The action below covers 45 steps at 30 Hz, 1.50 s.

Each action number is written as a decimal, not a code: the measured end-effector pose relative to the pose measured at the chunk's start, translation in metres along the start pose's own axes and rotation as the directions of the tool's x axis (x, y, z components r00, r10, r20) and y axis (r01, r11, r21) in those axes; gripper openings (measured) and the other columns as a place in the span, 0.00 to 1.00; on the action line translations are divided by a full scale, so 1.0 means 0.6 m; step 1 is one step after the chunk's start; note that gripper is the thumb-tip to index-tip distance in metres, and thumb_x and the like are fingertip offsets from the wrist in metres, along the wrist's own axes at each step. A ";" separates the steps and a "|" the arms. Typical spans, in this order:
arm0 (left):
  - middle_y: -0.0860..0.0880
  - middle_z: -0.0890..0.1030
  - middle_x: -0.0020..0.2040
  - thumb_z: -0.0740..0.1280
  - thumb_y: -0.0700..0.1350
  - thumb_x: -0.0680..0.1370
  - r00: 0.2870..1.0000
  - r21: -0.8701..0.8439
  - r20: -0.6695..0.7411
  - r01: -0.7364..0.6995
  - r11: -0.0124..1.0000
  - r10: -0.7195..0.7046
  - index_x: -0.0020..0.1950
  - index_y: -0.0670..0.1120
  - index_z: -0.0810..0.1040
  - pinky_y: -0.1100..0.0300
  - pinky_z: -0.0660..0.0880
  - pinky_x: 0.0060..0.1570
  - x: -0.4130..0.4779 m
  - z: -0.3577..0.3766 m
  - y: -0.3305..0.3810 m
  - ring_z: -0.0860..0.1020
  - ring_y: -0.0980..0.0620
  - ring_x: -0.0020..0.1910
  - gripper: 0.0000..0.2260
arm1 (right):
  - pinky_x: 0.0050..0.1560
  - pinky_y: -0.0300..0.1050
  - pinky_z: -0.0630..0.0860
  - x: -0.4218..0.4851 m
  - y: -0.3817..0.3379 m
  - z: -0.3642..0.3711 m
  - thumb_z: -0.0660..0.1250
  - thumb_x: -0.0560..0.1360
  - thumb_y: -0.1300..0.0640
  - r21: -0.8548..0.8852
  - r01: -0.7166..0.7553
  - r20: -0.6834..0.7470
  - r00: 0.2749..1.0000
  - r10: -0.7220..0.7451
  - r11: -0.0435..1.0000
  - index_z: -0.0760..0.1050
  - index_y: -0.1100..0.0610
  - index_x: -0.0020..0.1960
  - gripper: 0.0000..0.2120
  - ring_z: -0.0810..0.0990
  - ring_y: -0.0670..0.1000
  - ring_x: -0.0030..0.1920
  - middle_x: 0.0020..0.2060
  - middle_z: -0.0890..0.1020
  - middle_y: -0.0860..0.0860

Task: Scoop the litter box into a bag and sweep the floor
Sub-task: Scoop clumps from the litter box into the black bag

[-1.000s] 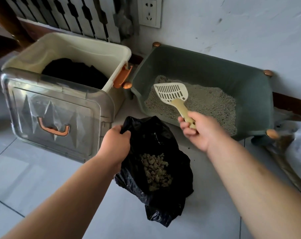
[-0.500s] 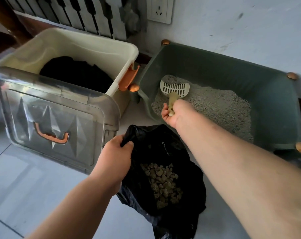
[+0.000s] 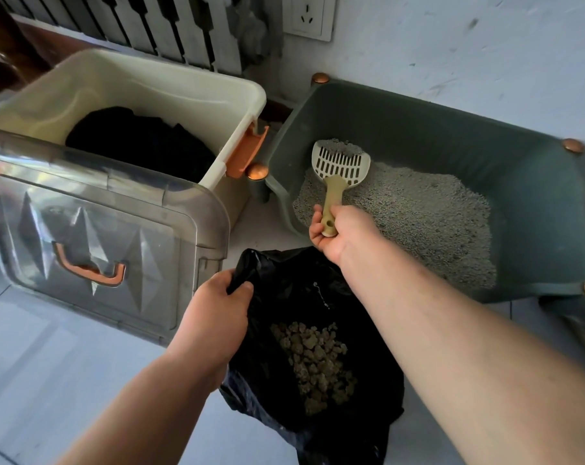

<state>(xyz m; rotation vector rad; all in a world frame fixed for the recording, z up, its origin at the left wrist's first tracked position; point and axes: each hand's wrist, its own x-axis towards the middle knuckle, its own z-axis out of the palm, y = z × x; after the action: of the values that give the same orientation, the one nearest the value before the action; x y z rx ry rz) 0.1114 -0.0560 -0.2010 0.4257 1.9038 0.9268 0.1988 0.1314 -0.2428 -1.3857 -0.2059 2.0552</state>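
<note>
A dark green litter box (image 3: 535,196) stands against the wall, filled with grey litter (image 3: 418,213). My right hand (image 3: 341,233) grips the beige handle of a slotted scoop (image 3: 339,162), whose head is lifted at the box's left end with some litter on its far edge. A black bag (image 3: 317,297) lies open on the floor in front, with brownish clumps (image 3: 317,357) inside. My left hand (image 3: 214,317) grips the bag's left rim and holds it open.
A cream storage bin (image 3: 170,85) with dark cloth inside stands left of the litter box. Its clear lid (image 3: 100,229) with an orange handle leans against the bin's front. A radiator (image 3: 133,25) and wall socket (image 3: 309,15) are behind. Pale floor tiles (image 3: 49,380) lie at lower left.
My right hand carried the scoop from above the bag's edge into the left end of the litter box, and the scoop now holds some litter. My left hand has stayed on the bag rim.
</note>
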 end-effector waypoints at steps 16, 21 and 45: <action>0.48 0.86 0.44 0.62 0.44 0.83 1.000 0.008 -0.023 -0.002 1.000 0.002 0.56 0.50 0.81 0.49 0.82 0.51 0.002 0.005 0.002 0.85 0.48 0.46 0.09 | 0.24 0.37 0.70 -0.014 -0.008 -0.065 0.55 0.83 0.58 -0.116 0.060 0.041 0.998 -0.056 0.991 0.73 0.59 0.51 0.09 0.75 0.47 0.34 0.41 0.80 0.52; 0.48 0.86 0.44 0.62 0.44 0.83 1.000 0.032 -0.017 -0.015 0.999 0.015 0.57 0.50 0.80 0.51 0.81 0.48 -0.004 0.011 0.004 0.85 0.48 0.45 0.09 | 0.25 0.37 0.69 -0.037 -0.020 -0.103 0.56 0.82 0.58 -0.224 0.107 0.016 0.994 -0.106 0.969 0.74 0.59 0.49 0.09 0.73 0.46 0.33 0.40 0.80 0.52; 0.40 0.83 0.47 0.60 0.39 0.82 0.999 0.018 -0.021 -0.030 0.999 0.030 0.55 0.43 0.78 0.44 0.80 0.54 -0.057 0.046 0.033 0.83 0.40 0.48 0.07 | 0.19 0.33 0.60 -0.268 -0.034 -0.310 0.61 0.80 0.60 -0.451 0.225 0.042 0.972 -0.232 0.864 0.76 0.60 0.55 0.08 0.72 0.46 0.29 0.37 0.80 0.55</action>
<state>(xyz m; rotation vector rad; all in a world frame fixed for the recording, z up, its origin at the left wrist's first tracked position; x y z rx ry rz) 0.1506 -0.0530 -0.1729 0.4576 1.9309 0.9386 0.4086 0.0131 -0.1889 -1.5550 -0.8527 1.8642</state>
